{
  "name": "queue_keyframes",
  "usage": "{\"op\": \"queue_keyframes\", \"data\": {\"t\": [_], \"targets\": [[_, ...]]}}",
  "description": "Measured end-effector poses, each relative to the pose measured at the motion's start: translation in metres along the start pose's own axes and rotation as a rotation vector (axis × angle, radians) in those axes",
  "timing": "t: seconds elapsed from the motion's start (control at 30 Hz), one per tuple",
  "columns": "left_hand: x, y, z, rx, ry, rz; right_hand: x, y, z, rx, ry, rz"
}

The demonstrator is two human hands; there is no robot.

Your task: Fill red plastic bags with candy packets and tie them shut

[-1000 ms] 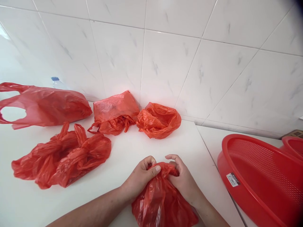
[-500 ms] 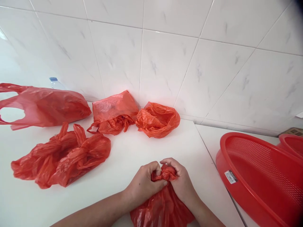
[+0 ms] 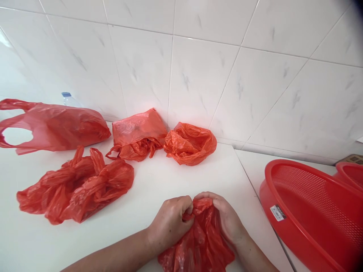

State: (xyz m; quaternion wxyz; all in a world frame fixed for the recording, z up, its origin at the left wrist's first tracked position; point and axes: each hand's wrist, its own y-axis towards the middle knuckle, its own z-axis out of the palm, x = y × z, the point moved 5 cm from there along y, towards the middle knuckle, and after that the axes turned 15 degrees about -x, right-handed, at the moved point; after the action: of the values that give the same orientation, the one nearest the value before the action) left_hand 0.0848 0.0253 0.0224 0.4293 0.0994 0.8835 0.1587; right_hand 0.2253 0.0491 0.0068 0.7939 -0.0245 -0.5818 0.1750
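Observation:
A red plastic bag (image 3: 198,245) is between my hands at the bottom centre, its gathered top bunched and its lower part running out of the frame. My left hand (image 3: 173,223) has its fingers curled tightly on the left side of that gathered top. On the right side, my right hand (image 3: 227,215) pinches the top between thumb and fingers. What the bag contains cannot be made out.
Knotted red bags (image 3: 79,185) lie at the left, below a long red bag (image 3: 65,126). Against the tiled wall are a folded bag (image 3: 138,132) and a crumpled bag (image 3: 190,143). A red basket (image 3: 297,223) stands at the right. A blue-capped bottle (image 3: 68,99) shows behind.
The twisted top of the bag has loosened and spread wider between my hands. My left hand has turned, its thumb now tucked in, and my right hand has shifted slightly right.

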Motion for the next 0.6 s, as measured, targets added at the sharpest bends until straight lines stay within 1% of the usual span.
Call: {"op": "queue_keyframes", "data": {"t": [0.07, 0.17, 0.23, 0.3, 0.37, 0.43, 0.5, 0.53, 0.6], "targets": [[0.004, 0.001, 0.000, -0.026, -0.056, -0.090, 0.004, -0.002, 0.004, 0.036, -0.030, -0.019], [0.009, 0.001, 0.001, -0.050, -0.220, -0.244, 0.012, -0.005, 0.011, 0.019, -0.210, -0.108], [0.010, 0.001, 0.002, -0.037, -0.350, -0.315, 0.013, -0.005, 0.012, -0.039, -0.311, -0.149], [0.008, 0.000, 0.003, -0.005, -0.456, -0.353, 0.011, -0.004, 0.010, -0.127, -0.406, -0.189], [0.006, -0.002, 0.004, 0.021, -0.479, -0.346, 0.009, -0.001, 0.005, -0.223, -0.526, -0.258], [0.003, -0.003, 0.004, 0.048, -0.429, -0.283, 0.009, 0.000, 0.003, -0.266, -0.607, -0.330], [0.000, -0.005, 0.005, 0.076, -0.357, -0.198, 0.009, 0.001, 0.002, -0.239, -0.605, -0.371], [0.000, -0.005, 0.006, 0.085, -0.328, -0.165, 0.009, 0.000, 0.003, -0.209, -0.579, -0.367], [0.001, -0.006, 0.005, 0.078, -0.280, -0.130, 0.008, 0.000, 0.002, -0.142, -0.500, -0.302]]}}
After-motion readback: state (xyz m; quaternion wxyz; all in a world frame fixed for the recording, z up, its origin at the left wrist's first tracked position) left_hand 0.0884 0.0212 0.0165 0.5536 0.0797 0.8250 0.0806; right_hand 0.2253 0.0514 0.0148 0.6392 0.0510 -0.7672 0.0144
